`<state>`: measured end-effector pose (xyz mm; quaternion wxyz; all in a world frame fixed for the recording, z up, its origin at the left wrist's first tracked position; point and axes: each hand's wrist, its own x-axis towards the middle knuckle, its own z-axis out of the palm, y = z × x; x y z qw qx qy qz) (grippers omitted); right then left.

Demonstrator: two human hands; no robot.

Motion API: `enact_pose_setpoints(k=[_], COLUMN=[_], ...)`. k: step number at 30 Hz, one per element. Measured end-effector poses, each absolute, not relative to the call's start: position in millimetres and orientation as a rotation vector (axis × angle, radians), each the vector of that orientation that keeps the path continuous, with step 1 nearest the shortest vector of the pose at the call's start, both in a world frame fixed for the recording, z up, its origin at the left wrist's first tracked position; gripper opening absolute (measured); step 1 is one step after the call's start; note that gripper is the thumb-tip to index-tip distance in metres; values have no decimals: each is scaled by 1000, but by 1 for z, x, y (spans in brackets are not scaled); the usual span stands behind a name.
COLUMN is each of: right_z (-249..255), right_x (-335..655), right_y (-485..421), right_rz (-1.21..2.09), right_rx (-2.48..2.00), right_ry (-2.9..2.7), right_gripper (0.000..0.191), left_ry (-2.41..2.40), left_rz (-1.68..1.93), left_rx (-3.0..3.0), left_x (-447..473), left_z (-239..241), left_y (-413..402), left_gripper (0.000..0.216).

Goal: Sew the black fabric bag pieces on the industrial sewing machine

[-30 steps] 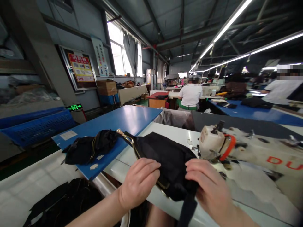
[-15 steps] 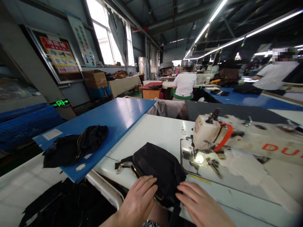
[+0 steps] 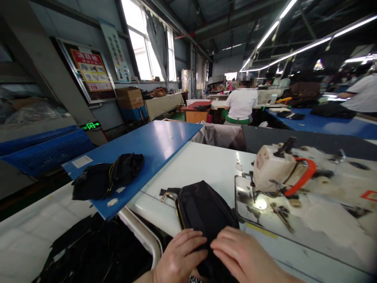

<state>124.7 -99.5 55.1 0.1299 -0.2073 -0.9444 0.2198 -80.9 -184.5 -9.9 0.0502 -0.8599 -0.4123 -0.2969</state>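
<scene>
A black fabric bag (image 3: 206, 210) with a gold zipper lies on the white sewing table (image 3: 203, 165) just in front of me. My left hand (image 3: 179, 257) rests on its near left edge, fingers curled over the fabric. My right hand (image 3: 244, 257) presses on the bag's near right side, fingers together and pointing left, touching the left hand's fingertips. The sewing machine (image 3: 294, 177), white with an orange guard, stands to the right of the bag, its needle plate lit.
A blue board (image 3: 153, 145) to the left carries a heap of black bags (image 3: 106, 179). More black fabric (image 3: 88, 251) lies in a bin below. A blue crate (image 3: 47, 153) stands far left. People in white shirts sit at tables behind.
The bag has been lowered from in front of the machine to the table's near edge. Both hands have slid closer together on it, and the view has shifted slightly.
</scene>
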Motion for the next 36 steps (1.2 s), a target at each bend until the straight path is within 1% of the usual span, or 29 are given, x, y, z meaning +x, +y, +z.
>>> enact_pose_setpoints(k=[3, 6, 8, 9, 10, 12, 14, 16, 22, 29, 33, 36], right_z=[58, 38, 23, 17, 13, 9, 8, 7, 2, 0, -1, -2], right_x=[108, 98, 95, 95, 96, 98, 102, 107, 116, 113, 113, 113], right_y=[-78, -64, -62, -63, -65, -68, -70, -70, -72, -74, -75, -75], right_rz=[610, 347, 233, 211, 206, 206, 209, 223, 244, 230, 231, 237], right_rx=[-693, -755, -784, -790, -793, -797, -810, -843, -927, -936, -918, -919], right_ry=[-2636, -2637, -2632, -2629, -2625, -2618, -2607, -2595, -2568, -2537, -2494, -2489], right_gripper=[21, 29, 33, 34, 34, 34, 34, 34, 35, 34, 34, 34], left_ry=[-1317, -1501, -1799, -1944, -2060, -2191, -2239, -2269, -2192, -2219, -2261, -2268], left_rz=[-938, -1105, -1201, -1219, -1190, -1023, -842, -741, -830, -792, -819, -773], left_rx=[-2764, -2851, -2693, -2547, -2402, -2257, -2271, -2308, -2287, -2297, -2280, -2294], left_x=[-86, -94, -103, -108, -113, -122, -128, -129, -126, -126, -128, -132], left_z=[4, 24, 34, 36, 37, 35, 31, 28, 28, 28, 26, 24], left_y=[-191, -187, -172, -161, -149, -121, -99, -87, -94, -97, -95, -94], left_gripper=[23, 31, 36, 33, 28, 28, 21, 14, 13, 4, 11, 5])
